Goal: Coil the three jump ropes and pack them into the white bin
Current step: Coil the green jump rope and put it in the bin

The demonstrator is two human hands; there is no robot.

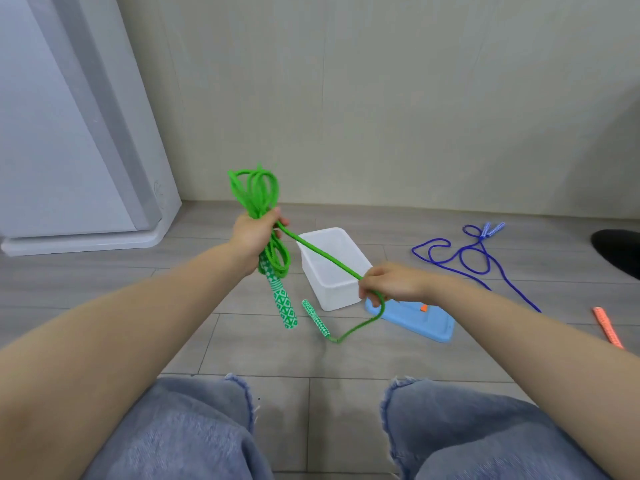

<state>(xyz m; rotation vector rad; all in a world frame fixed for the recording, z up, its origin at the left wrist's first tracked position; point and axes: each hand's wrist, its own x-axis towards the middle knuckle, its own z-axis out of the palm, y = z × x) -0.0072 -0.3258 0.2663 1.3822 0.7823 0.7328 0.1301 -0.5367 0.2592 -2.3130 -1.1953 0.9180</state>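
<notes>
— Gripping the bundled loops of the green jump rope (258, 188) in our left hand (254, 233), are we?

— We are; the fingers curl right round the coil, loops fanning out above the fist and one patterned green handle (282, 303) hanging below it. Our right hand (388, 284) pinches the free strand, which runs taut between the two hands.

— And past the right hand?

— The strand drops in a bend to the second green handle (317, 318), which hangs just above the floor (242, 341) or touches it; we cannot tell which.

— Where is the white bin (332, 268)?

— On the floor just behind our hands, open at the top, nothing visible in it. A light blue lid (422, 322) lies flat beside it, under our right wrist.

— The other ropes?

— The blue jump rope (464, 258) sprawls uncoiled on the floor to the right, its handles together at the far end. An orange handle (607, 327) shows nearer the right edge. Our knees in frayed jeans (194, 427) sit at the bottom.
</notes>
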